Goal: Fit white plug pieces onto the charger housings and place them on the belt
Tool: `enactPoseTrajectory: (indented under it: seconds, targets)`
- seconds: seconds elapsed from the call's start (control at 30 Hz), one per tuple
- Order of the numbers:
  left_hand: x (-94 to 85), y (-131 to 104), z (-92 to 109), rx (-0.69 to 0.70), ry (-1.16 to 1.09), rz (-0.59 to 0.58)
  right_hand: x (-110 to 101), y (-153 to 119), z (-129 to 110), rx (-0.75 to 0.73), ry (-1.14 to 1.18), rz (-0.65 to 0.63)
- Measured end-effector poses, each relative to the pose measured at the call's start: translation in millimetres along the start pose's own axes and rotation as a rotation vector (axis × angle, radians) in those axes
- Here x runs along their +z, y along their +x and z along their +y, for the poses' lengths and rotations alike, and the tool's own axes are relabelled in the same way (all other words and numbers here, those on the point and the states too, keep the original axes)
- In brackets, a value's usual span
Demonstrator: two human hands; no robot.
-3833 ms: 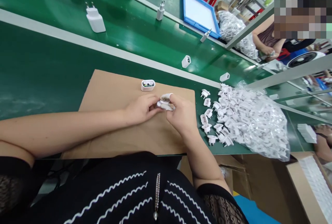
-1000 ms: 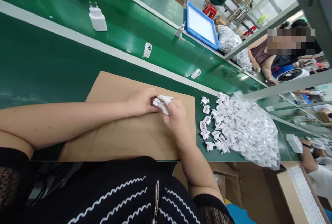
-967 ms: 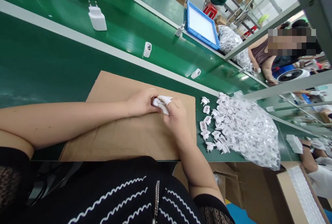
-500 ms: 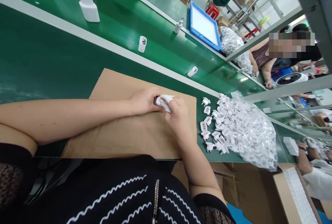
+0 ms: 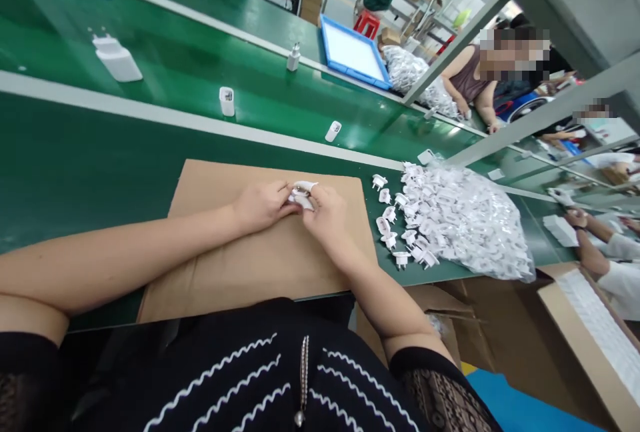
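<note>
From where I stand, starting at the left, a white charger with 2 prongs (image 5: 119, 62) lies on the green bench (image 5: 75, 152), beyond the left end of the cardboard sheet (image 5: 240, 265) and across a pale rail (image 5: 165, 115). Next along, past the sheet's far edge and also over the rail, sits a white housing (image 5: 227, 103) with its open end showing. The left hand (image 5: 263, 207) is over the middle of the sheet, its thumb and forefinger pinched on a small white piece (image 5: 299, 193), the other fingers curled close together. Farther off beyond the sheet stands a slim pronged charger (image 5: 294, 59), prongs up. The right hand (image 5: 327, 215), above the sheet's right half, pinches the same piece from its side between thumb and forefinger, which look white-covered at the tips; how its remaining fingers lie I cannot tell. The piece is held over the sheet, partly hidden by both hands. Past the sheet's far right corner, across the rail, lies a second open housing (image 5: 333, 131), with a blue-rimmed tray (image 5: 329, 59) farther away. Just beside the sheet's right edge are loose white plug caps (image 5: 389, 240), and to their right a clear bag (image 5: 505, 232) packed with more. Well right of the sheet, a white stack (image 5: 560, 231) sits near another person's hands (image 5: 577, 217).
</note>
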State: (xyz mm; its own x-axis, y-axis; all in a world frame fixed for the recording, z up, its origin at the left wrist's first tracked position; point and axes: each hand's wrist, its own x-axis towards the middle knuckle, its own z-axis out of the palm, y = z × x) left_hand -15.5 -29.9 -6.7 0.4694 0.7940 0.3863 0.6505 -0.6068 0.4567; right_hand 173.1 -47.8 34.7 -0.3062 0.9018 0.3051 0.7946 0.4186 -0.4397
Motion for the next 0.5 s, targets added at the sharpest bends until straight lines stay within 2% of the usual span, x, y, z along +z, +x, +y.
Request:
enactPoseTrajectory:
  seconds: [0.1, 0.2, 0.27, 0.37, 0.43, 0.5]
  targets:
    - [-6.6, 11, 0, -0.09, -0.135, -0.06, -11, -20, 19, -0.003, 0.115, 0.011]
    - [-21.5, 34, -12, -0.278, -0.224, -0.031, -34, -62, 54, 0.042, -0.108, 0.132]
    - [-35.2, 56, -31, -0.412, -0.185, 0.049, -49, -95, 81, 0.225, -0.354, 0.217]
    - [-52.8, 96, -73, -0.549, -0.028, 0.124, -62, -129, 113, 0.443, -0.578, 0.171]
    - [-58.1, 123, -101, -0.614, 0.084, 0.168, -64, -132, 125, 0.451, -0.616, 0.109]
    - [-58.8, 145, -121, -0.683, 0.124, 0.179, -64, -120, 132, 0.446, -0.628, 0.083]
